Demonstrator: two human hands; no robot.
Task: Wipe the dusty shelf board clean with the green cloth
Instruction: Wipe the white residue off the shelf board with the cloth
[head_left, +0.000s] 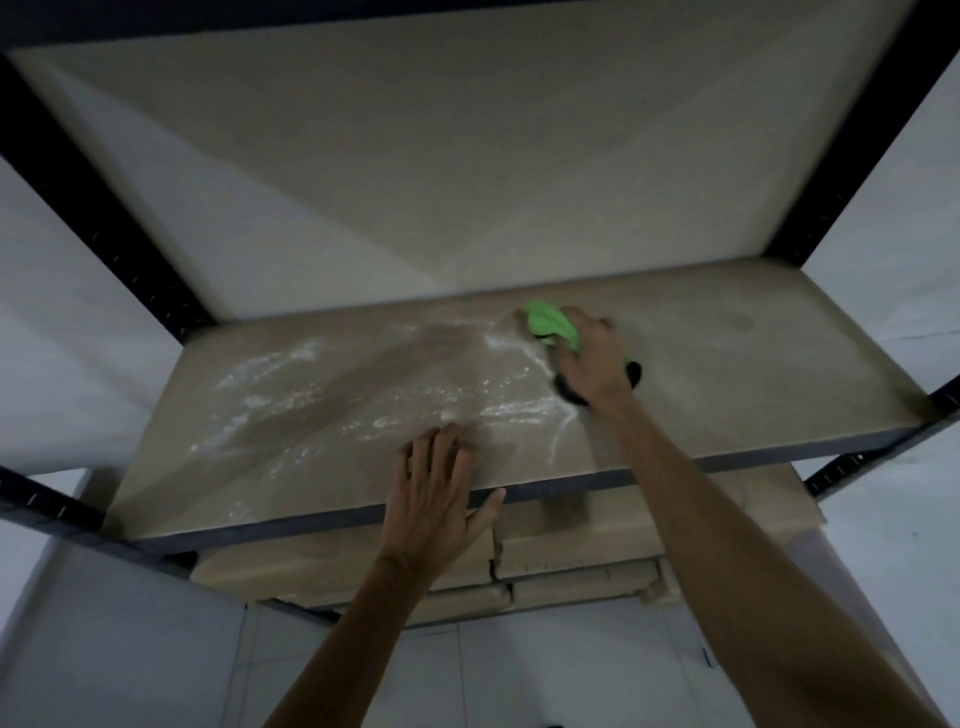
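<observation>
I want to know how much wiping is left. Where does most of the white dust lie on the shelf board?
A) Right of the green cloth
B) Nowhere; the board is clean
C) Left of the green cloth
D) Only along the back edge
C: the white dust streaks the shelf board left of the green cloth held by the right hand; the board to the cloth's right shows hardly any.
</observation>
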